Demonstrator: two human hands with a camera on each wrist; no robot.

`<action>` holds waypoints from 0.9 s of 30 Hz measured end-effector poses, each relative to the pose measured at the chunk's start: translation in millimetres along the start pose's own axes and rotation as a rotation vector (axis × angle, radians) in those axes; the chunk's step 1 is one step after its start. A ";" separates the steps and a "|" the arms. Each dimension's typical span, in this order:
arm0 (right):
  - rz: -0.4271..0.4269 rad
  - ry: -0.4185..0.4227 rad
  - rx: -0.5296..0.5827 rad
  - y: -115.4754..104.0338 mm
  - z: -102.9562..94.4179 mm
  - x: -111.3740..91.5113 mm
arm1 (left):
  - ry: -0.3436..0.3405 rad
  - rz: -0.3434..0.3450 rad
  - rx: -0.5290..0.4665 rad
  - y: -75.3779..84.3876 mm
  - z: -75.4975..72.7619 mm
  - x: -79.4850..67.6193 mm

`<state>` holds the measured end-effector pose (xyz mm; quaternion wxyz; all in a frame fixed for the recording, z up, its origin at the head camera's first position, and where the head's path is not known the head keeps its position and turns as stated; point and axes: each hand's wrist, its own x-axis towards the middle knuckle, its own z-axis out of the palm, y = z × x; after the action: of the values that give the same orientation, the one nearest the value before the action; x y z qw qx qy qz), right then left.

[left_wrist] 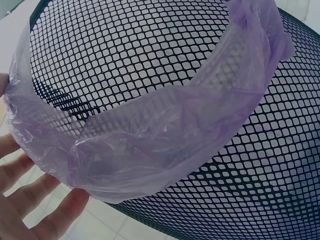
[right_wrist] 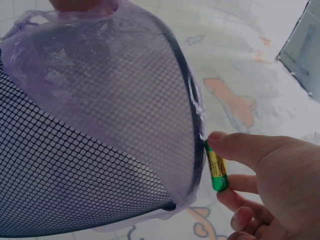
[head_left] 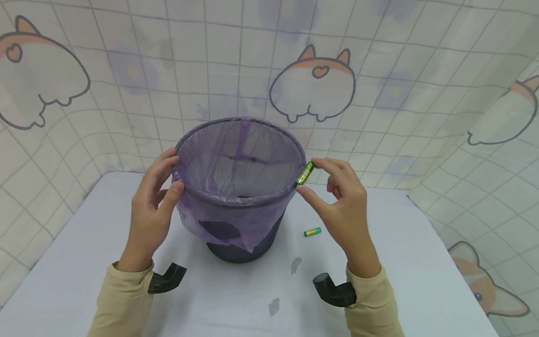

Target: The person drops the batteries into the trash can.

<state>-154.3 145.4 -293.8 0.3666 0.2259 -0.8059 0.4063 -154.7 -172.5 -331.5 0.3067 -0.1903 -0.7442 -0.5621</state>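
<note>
A dark mesh wastebasket [head_left: 246,255] stands tilted toward me, a thin purple plastic bag [head_left: 257,224] lining it and folded over its rim. Spread fingers and the thumb of my left hand [head_left: 151,213] rest against the rim on the left; the left wrist view shows the fingertips [left_wrist: 75,197] touching the bag. Between thumb and fingertips, my right hand [head_left: 345,206] pinches a small green-and-gold battery [head_left: 305,173] lengthwise. That battery is right beside the basket's right rim, outside it. A second green-and-gold battery [head_left: 312,232] lies on the table below my right hand.
The white table [head_left: 404,281] has two grey patches [head_left: 274,306] in front of the basket. A tiled-pattern curtain [head_left: 236,61] with cartoon dogs encloses the back and sides. Black curved mounts [head_left: 334,290] stick out from both wrists.
</note>
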 end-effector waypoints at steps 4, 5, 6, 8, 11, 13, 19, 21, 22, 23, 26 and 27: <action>-0.007 0.007 0.010 -1.4 2.7 2.3 | 0.000 -0.014 -0.004 -1.5 -1.0 0.2; -0.010 0.007 0.012 -1.5 3.4 2.9 | -0.001 -0.015 -0.003 -1.7 -1.1 0.2; -0.012 0.007 0.014 -1.8 4.1 3.6 | -0.002 -0.016 -0.002 -1.7 -1.3 0.2; -0.015 0.007 0.017 -2.0 5.6 4.8 | -0.003 -0.016 0.003 -2.0 -1.5 0.1; -0.013 0.003 0.021 -2.1 7.5 6.1 | -0.006 -0.018 0.010 -1.9 -1.7 -0.2; -0.008 -0.001 0.030 -2.2 8.6 6.8 | -0.007 -0.018 0.013 -2.0 -1.8 -0.3; 0.009 -0.023 0.041 -2.3 11.0 8.1 | 0.000 -0.010 0.010 -0.4 -2.0 -0.1; 0.012 -0.027 0.039 -2.4 11.5 8.3 | 0.000 -0.003 0.013 0.3 -1.9 0.1; 0.014 -0.029 0.038 -2.4 11.7 8.3 | -0.001 -0.001 0.013 0.6 -1.9 0.2; 0.014 -0.031 0.037 -2.4 11.8 8.4 | -0.002 -0.002 0.012 0.8 -1.9 0.3; 0.020 -0.037 0.031 -2.6 12.1 8.6 | -0.003 -0.005 0.013 1.0 -1.7 0.5; 0.022 -0.038 0.029 -2.6 12.2 8.7 | -0.005 -0.010 0.011 0.9 -1.6 0.6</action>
<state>-163.0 133.4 -290.7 0.3434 0.2298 -0.8092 0.4177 -154.2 -173.8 -330.1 0.3033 -0.1864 -0.7488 -0.5591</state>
